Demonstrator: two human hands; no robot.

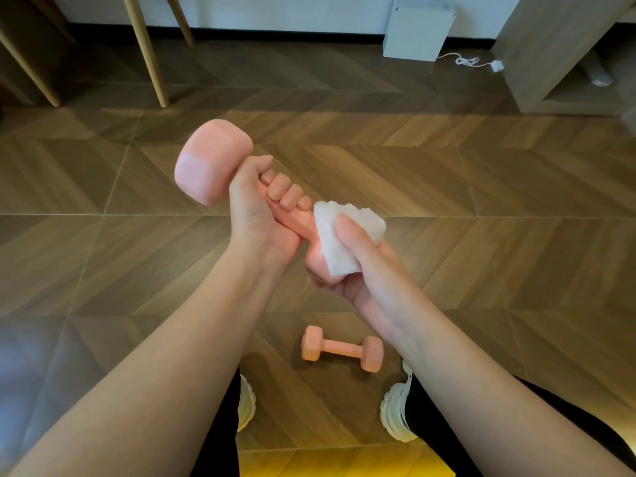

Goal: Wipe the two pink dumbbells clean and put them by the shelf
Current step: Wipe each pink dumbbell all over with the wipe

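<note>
Our left hand (261, 215) curls round the handle of one pink hex-ended dumbbell (213, 160), steadying it so our right hand (364, 273) can clasp a folded white paper wipe (340, 235) over its near end. The other pink dumbbell (340, 349) waits on the wooden floor (481, 187), near us.

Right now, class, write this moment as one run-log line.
step: wiping | left hand: grips held dumbbell by handle | right hand: presses wipe on its lower head | other dumbbell: lying on floor

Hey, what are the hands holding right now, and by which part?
The left hand grips a pink dumbbell by its handle; the right hand holds a white tissue, thumb on top, against the dumbbell's lower head.
</note>
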